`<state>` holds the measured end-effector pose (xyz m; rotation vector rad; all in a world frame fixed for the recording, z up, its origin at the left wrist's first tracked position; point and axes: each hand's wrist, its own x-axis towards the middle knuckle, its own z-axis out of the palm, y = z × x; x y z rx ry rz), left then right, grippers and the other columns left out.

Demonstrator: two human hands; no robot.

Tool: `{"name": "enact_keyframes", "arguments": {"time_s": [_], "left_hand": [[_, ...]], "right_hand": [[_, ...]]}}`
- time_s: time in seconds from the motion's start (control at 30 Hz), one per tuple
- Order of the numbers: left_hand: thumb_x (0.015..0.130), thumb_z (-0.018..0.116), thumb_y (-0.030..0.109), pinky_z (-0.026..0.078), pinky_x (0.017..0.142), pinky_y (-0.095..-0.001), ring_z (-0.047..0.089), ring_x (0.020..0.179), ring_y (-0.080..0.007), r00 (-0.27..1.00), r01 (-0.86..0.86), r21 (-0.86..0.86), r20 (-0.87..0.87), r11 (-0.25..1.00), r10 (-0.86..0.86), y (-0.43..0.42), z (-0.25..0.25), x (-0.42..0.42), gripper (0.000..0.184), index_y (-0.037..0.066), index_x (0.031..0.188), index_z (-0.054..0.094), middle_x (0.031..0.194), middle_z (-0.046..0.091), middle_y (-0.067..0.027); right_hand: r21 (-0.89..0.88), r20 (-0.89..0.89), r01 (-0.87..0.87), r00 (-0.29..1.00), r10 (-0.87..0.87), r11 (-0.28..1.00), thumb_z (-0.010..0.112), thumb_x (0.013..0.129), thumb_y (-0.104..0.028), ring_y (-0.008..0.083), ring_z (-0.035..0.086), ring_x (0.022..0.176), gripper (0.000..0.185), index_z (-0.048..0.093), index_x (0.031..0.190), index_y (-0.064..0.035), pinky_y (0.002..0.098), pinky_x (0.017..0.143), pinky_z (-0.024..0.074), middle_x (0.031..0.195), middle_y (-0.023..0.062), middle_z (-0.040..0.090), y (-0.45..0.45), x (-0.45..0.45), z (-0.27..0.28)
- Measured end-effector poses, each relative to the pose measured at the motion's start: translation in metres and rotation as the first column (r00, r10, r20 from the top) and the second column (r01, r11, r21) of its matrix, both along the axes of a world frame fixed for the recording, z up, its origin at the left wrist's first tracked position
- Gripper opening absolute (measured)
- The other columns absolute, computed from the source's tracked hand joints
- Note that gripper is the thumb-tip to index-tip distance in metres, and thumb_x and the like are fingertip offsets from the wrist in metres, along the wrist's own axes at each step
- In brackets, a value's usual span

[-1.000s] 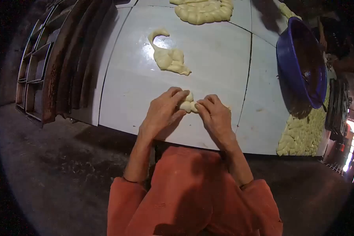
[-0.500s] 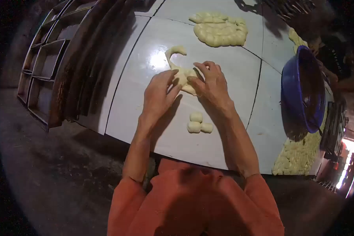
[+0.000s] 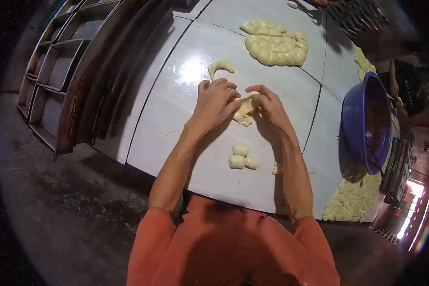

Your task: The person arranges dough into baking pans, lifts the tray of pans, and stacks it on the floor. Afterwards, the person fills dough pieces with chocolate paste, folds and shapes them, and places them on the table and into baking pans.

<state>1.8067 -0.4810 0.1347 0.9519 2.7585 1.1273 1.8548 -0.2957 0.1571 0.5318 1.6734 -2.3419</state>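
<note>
Here on the bench [image 3: 169,126], well in from its near edge, the dough lump [image 3: 244,113] sits between two busy hands! The right hand [image 3: 271,106] pinches its far rim, thumb against curled fingers; the left hand [image 3: 218,101] half-curls against it, grip hidden, can't tell how tight. Looks soft, light, likely tacky: best held by the thick body. Visible long axis runs near-to-far, ragged end pointing at the near edge.

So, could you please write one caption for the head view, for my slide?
Left hand and right hand on dough at a table, three lumps close by, basin to the right.
</note>
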Motion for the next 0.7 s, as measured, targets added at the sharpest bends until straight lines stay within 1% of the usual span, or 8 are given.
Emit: {"name": "enact_keyframes", "arguments": {"time_s": [0.17, 0.2, 0.37, 0.43, 0.47, 0.57, 0.63, 0.7], "left_hand": [[0.085, 0.069, 0.03, 0.023, 0.111, -0.0559, 0.052, 0.126, -0.0238, 1.0, 0.02, 0.009, -0.021, 1.0, -0.02, 0.003, -0.003, 0.003, 0.03, 0.007, 0.104, 0.07, 0.116, 0.066, -0.0067], [0.086, 0.068, 0.03, 0.023, 0.112, -0.0563, 0.053, 0.126, -0.0234, 0.999, 0.029, 0.029, -0.041, 0.999, -0.028, 0.004, -0.002, 0.004, 0.027, 0.008, 0.101, 0.071, 0.116, 0.066, -0.0063], [0.085, 0.068, 0.028, 0.022, 0.113, -0.0576, 0.053, 0.126, -0.0235, 1.0, 0.007, -0.059, 0.016, 0.998, -0.006, -0.001, 0.0, 0.003, 0.021, 0.01, 0.094, 0.074, 0.116, 0.066, -0.0064], [0.085, 0.068, 0.028, 0.023, 0.112, -0.06, 0.052, 0.126, -0.0238, 0.997, -0.051, -0.09, -0.054, 0.995, 0.047, -0.007, -0.006, 0.004, 0.021, 0.01, 0.094, 0.075, 0.115, 0.067, -0.007], [0.085, 0.068, 0.028, 0.023, 0.112, -0.06, 0.052, 0.126, -0.0238, 0.998, -0.047, -0.091, -0.052, 0.995, 0.042, -0.009, -0.006, 0.004, 0.021, 0.01, 0.094, 0.075, 0.115, 0.067, -0.007], [0.08, 0.073, 0.036, 0.018, 0.113, -0.0665, 0.049, 0.13, -0.0289, 0.997, -0.064, -0.085, 0.039, 0.994, 0.068, -0.006, -0.005, 0.006, 0.047, 0.012, 0.12, 0.068, 0.133, 0.059, -0.0118], [0.078, 0.076, 0.045, 0.014, 0.115, -0.0687, 0.043, 0.138, -0.0339, 0.999, -0.033, -0.047, 0.03, 0.998, 0.035, -0.002, -0.004, 0.011, 0.078, 0.015, 0.145, 0.049, 0.145, 0.049, -0.0167], [0.077, 0.076, 0.043, 0.017, 0.113, -0.0684, 0.044, 0.135, -0.0332, 0.991, -0.023, -0.031, -0.129, 0.999, 0.018, 0.01, -0.006, 0.016, 0.073, 0.009, 0.138, 0.054, 0.139, 0.053, -0.0175]], "right_hand": [[0.268, -0.005, -0.198, 0.978, 0.207, 0.943, 0.072, 0.089, -0.013, 0.0084, 0.052, 0.075, 0.016, 0.061, 0.094, -0.0028, 0.0248, 0.068, 0.0409, 0.083, 0.002, 0.056, 0.008, -0.008, -0.011], [0.134, -0.035, -0.11, 0.993, 0.116, 0.985, 0.073, 0.085, -0.009, 0.0083, 0.052, 0.073, 0.016, 0.059, 0.09, -0.0022, 0.0251, 0.067, 0.0422, 0.078, 0.0007, 0.055, 0.0, -0.003, -0.004], [0.097, -0.018, -0.039, 0.999, 0.041, 0.995, 0.064, 0.081, -0.006, 0.0105, 0.052, 0.072, 0.009, 0.059, 0.089, -0.0043, 0.0265, 0.062, 0.0492, 0.081, 0.0014, 0.053, 0.014, -0.002, 0.007], [0.059, -0.057, 0.169, 0.985, -0.165, 0.984, 0.066, 0.082, -0.007, 0.0112, 0.053, 0.073, 0.013, 0.059, 0.092, -0.0043, 0.0279, 0.065, 0.0508, 0.083, 0.0022, 0.054, 0.033, -0.002, -0.004], [0.036, -0.049, 0.141, 0.989, -0.139, 0.989, 0.068, 0.085, -0.006, 0.0124, 0.058, 0.073, 0.021, 0.059, 0.104, -0.0048, 0.0311, 0.068, 0.0517, 0.084, 0.0017, 0.058, 0.041, -0.001, 0.0], [0.067, -0.013, 0.047, 0.999, -0.046, 0.997, 0.07, 0.087, -0.011, 0.0127, 0.058, 0.076, 0.031, 0.058, 0.115, -0.0044, 0.0317, 0.073, 0.0518, 0.088, 0.0016, 0.059, 0.045, 0.003, 0.004], [0.101, 0.079, 0.001, 0.997, -0.009, 0.995, 0.071, 0.089, -0.013, 0.0133, 0.057, 0.084, 0.036, 0.058, 0.122, -0.0039, 0.0312, 0.081, 0.0503, 0.095, 0.0031, 0.059, 0.028, 0.017, 0.021], [0.377, 0.039, -0.2, 0.979, 0.201, 0.904, 0.068, 0.091, -0.011, 0.0138, 0.059, 0.086, 0.033, 0.06, 0.123, -0.0032, 0.029, 0.081, 0.0501, 0.097, 0.0038, 0.061, 0.032, 0.017, 0.015]]}}
